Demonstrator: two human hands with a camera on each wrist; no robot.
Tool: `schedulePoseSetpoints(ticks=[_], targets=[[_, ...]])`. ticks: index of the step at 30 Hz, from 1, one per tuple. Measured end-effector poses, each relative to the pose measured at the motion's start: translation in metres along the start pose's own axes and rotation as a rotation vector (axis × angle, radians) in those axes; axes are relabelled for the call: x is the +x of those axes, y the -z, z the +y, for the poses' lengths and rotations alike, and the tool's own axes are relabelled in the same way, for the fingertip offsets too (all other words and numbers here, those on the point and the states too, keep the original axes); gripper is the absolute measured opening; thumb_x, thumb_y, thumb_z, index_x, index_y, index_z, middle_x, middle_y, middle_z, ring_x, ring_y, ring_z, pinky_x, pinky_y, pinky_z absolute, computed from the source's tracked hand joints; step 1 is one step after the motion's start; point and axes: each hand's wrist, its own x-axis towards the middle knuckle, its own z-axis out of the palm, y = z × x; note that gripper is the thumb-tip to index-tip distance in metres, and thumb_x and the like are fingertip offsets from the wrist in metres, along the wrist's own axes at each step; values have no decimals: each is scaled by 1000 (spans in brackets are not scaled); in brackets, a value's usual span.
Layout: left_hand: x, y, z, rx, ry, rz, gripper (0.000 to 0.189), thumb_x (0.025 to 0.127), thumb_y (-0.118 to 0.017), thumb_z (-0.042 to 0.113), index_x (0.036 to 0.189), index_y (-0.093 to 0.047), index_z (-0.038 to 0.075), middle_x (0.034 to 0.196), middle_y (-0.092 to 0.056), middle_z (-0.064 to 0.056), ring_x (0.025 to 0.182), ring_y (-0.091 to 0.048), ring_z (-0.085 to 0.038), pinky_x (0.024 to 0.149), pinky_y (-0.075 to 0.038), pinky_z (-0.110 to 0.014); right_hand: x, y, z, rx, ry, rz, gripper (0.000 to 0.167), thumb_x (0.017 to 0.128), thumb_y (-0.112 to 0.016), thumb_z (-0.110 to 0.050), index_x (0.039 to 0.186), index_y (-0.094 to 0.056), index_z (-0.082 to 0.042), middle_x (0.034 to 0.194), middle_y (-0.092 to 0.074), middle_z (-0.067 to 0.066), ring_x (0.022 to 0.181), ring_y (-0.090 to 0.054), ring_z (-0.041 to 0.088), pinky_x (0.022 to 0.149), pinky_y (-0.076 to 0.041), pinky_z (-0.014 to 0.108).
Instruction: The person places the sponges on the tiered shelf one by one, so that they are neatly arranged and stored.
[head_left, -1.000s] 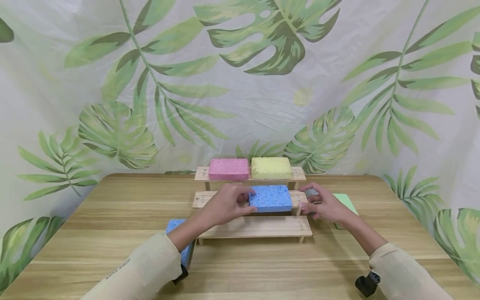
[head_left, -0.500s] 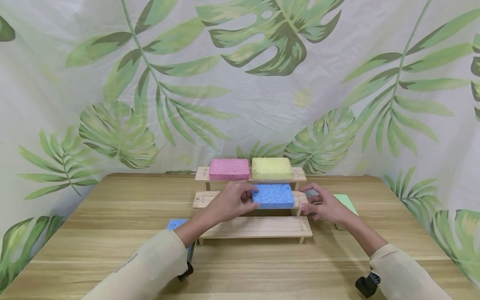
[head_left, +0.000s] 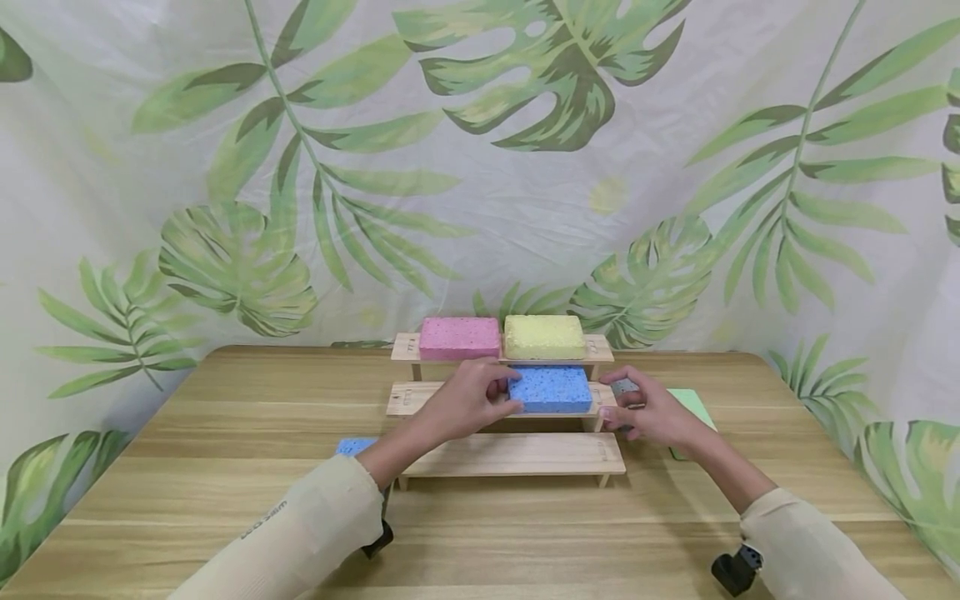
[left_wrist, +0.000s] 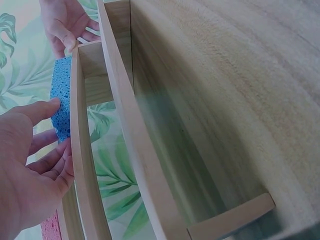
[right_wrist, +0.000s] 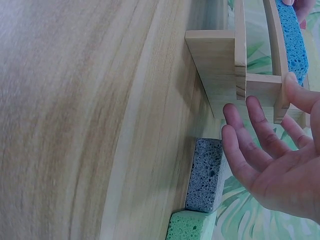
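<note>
A blue sponge lies on the right part of the middle step of a three-step wooden shelf. My left hand pinches the left end of this sponge, thumb at the front and fingers farther back. At the right end of the same step, my right hand grips the board's end between thumb and index finger. Its thumb tip is at the board's edge in the right wrist view, while the other fingers spread loosely beside the shelf. On the top step sit a pink sponge and a yellow sponge.
The bare front step stands nearest me. Another blue sponge lies on the table at left, partly behind my left forearm. Right of the shelf are a grey sponge and a green sponge. A leaf-patterned cloth hangs behind.
My left hand has shifted the blue sponge slightly right and back on the middle step. The right hand has stayed at the step's end.
</note>
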Motion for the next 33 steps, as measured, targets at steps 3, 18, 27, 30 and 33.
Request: schedulePoseSetpoints(ticks=[3, 18, 27, 30, 33], targets=[[0, 0, 0, 8, 5, -6, 33, 88, -84, 10, 114, -75, -7, 80, -65, -7, 70, -55, -16, 64, -46, -21, 0, 0, 0, -7, -8, 6, 51, 102, -68, -15, 143, -43, -1, 97, -72, 16, 96, -73, 31, 72, -58, 48], [-1, 2, 1, 0, 30, -32, 36, 89, -82, 12, 119, -74, -6, 79, -62, -4, 69, -50, -13, 62, -42, -21, -2, -1, -3, 8, 4, -1, 52, 102, -68, -12, 145, -41, 0, 97, -71, 17, 97, -73, 34, 72, -58, 49], [-9, 14, -1, -132, 43, -59, 38, 90, -82, 13, 122, -72, -5, 94, -71, -10, 77, -61, -9, 71, -54, -22, -2, -2, -2, 9, -3, 2, 51, 102, -67, -12, 144, -42, 1, 96, -71, 17, 95, -72, 33, 72, -58, 49], [-14, 22, 0, -146, 53, -54, 38, 91, -81, 14, 123, -71, -4, 103, -73, -15, 83, -65, -12, 75, -56, -23, -2, -2, -2, 10, -3, 3, 52, 102, -67, -12, 145, -41, 0, 96, -71, 16, 95, -72, 32, 72, -58, 49], [-19, 32, -1, -140, 57, -41, 37, 92, -80, 14, 125, -71, -3, 105, -71, -15, 85, -64, -13, 75, -56, -26, -2, -1, -3, 4, 2, 3, 52, 102, -67, -12, 145, -41, 0, 96, -71, 17, 95, -73, 33, 72, -58, 49]])
